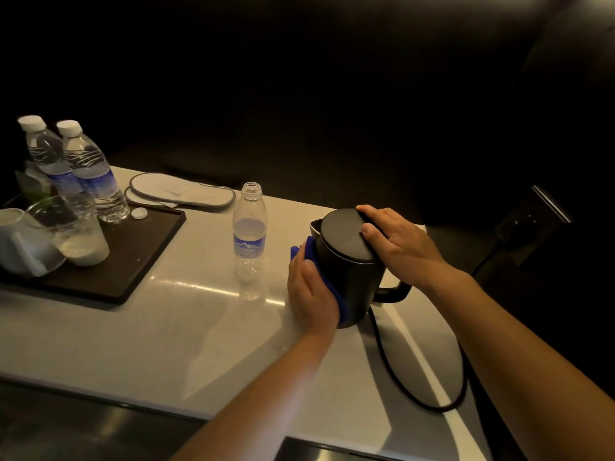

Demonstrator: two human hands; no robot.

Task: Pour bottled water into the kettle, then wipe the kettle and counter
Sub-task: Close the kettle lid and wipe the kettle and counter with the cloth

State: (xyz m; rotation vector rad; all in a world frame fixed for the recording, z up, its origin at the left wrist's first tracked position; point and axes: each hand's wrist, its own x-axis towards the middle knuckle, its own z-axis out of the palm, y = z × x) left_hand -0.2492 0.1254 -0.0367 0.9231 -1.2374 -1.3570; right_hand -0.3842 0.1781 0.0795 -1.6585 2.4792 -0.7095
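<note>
A black electric kettle [354,281] stands on the white counter [173,341] with its lid closed. My left hand [311,294] presses a blue cloth [311,252] flat against the kettle's left side. My right hand [397,242] rests on the lid's right edge and grips the top of the kettle. An uncapped, nearly empty water bottle [250,236] stands upright just left of the kettle. Its white cap [139,213] lies on the dark tray.
A dark tray [133,261] at the left holds two capped full bottles [90,171], a glass [78,234] and a white cup [16,241]. Flat white slippers [181,191] lie behind it. The kettle's black cord [409,390] loops across the counter at the right.
</note>
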